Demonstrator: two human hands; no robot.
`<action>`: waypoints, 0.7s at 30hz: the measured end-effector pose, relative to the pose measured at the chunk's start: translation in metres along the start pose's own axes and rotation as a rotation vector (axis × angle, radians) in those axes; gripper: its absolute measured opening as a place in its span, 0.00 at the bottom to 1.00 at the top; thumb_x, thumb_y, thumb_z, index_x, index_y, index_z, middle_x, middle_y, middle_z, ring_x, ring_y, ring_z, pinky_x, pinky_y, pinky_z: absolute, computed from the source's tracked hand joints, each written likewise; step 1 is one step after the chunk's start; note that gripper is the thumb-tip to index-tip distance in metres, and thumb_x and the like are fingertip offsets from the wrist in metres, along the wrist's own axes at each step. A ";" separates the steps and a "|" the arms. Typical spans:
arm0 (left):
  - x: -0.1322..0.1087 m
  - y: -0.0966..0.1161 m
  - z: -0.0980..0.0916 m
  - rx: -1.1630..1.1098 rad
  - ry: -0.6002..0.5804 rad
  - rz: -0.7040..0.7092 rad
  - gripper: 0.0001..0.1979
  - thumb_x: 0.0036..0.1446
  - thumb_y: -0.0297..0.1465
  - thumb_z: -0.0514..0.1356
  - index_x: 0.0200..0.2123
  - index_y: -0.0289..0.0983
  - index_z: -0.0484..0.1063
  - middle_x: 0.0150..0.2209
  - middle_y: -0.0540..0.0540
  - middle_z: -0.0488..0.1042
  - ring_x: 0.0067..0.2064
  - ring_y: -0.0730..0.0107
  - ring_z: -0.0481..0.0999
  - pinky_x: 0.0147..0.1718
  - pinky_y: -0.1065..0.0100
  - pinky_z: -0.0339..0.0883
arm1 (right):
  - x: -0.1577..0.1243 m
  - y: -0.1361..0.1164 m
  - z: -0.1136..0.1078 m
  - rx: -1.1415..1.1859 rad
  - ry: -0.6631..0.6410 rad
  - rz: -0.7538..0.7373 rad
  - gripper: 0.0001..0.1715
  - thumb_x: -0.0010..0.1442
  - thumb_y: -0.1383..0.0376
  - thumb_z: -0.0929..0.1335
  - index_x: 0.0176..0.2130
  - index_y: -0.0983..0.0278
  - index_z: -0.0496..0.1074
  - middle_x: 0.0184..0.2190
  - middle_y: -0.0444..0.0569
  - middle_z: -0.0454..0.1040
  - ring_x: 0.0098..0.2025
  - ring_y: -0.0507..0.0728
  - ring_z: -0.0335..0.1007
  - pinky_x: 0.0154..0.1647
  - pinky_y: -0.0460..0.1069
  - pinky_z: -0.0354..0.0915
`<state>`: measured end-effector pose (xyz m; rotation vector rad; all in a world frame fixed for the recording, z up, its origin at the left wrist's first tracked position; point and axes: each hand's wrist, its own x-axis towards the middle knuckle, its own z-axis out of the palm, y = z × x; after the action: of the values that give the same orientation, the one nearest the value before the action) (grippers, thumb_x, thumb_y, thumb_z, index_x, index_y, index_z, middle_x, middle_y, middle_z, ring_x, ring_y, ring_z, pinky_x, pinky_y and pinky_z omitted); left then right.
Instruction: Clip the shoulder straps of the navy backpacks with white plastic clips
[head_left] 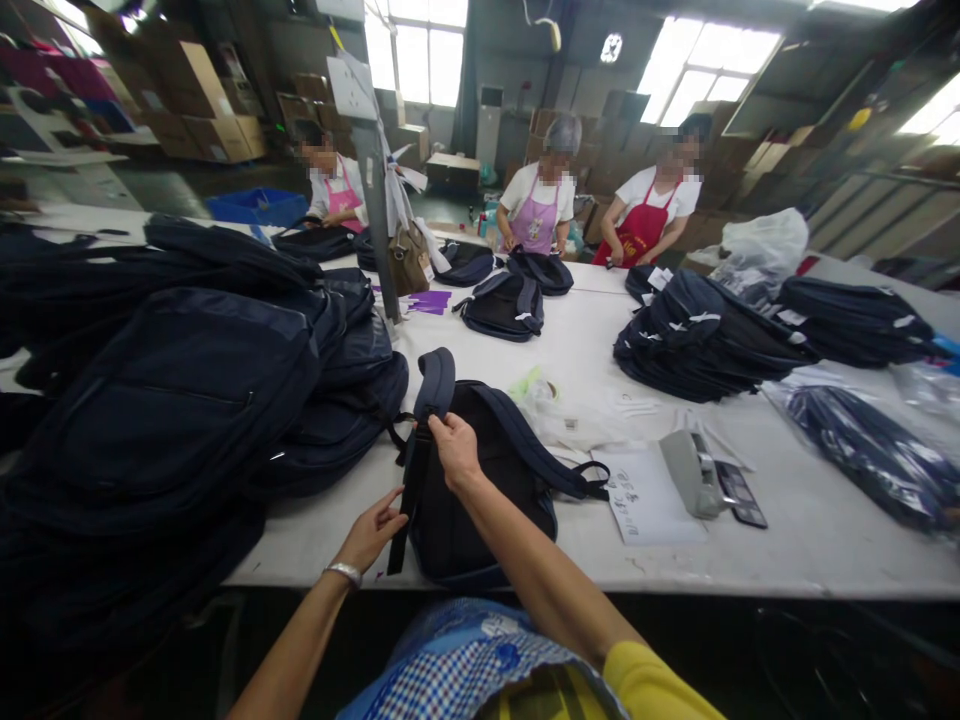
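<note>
A dark navy backpack (480, 500) lies on the white table in front of me, its black back panel and shoulder straps facing up. My right hand (454, 450) pinches the lower end of the left shoulder strap (436, 380), where the black webbing joins it. Lower down, my left hand (373, 535), with a silver bangle at the wrist, has its fingers closed on the black webbing strap (411, 500), which hangs down to a loose end. The other shoulder strap (536, 445) curves to the right across the pack, its webbing looped on the table.
A large heap of navy backpacks (165, 400) fills the left side. To the right are a paper sheet (645, 500), a grey tape dispenser (688, 470), a phone (741, 493) and more backpacks (705, 335). A metal post (375, 200) rises mid-table. Three people in aprons handle bags opposite.
</note>
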<state>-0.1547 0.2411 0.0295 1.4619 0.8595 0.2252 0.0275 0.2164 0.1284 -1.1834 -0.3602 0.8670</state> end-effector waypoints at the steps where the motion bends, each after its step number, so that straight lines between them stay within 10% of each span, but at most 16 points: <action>1: 0.004 -0.007 0.001 -0.012 -0.010 -0.010 0.40 0.47 0.45 0.62 0.60 0.33 0.57 0.27 0.51 0.68 0.32 0.69 0.69 0.36 0.66 0.64 | 0.000 0.002 -0.001 -0.013 -0.008 0.007 0.19 0.52 0.53 0.67 0.37 0.64 0.71 0.29 0.48 0.79 0.29 0.55 0.74 0.30 0.48 0.68; 12: 0.035 -0.032 0.007 0.072 -0.114 -0.050 0.34 0.45 0.43 0.64 0.54 0.34 0.67 0.28 0.49 0.71 0.32 0.65 0.69 0.36 0.62 0.65 | 0.002 0.006 -0.021 0.025 -0.046 0.043 0.19 0.52 0.54 0.68 0.39 0.64 0.71 0.29 0.48 0.78 0.33 0.57 0.75 0.33 0.49 0.69; 21: 0.054 0.026 0.006 0.167 -0.187 0.071 0.26 0.43 0.43 0.64 0.45 0.38 0.75 0.47 0.40 0.74 0.40 0.60 0.73 0.38 0.62 0.68 | 0.011 -0.016 -0.030 0.012 -0.081 0.093 0.17 0.52 0.53 0.69 0.36 0.62 0.71 0.27 0.47 0.78 0.30 0.56 0.75 0.34 0.51 0.69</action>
<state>-0.1043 0.2740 0.0328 1.6423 0.6876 0.0690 0.0608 0.2026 0.1298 -1.1636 -0.3671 0.9989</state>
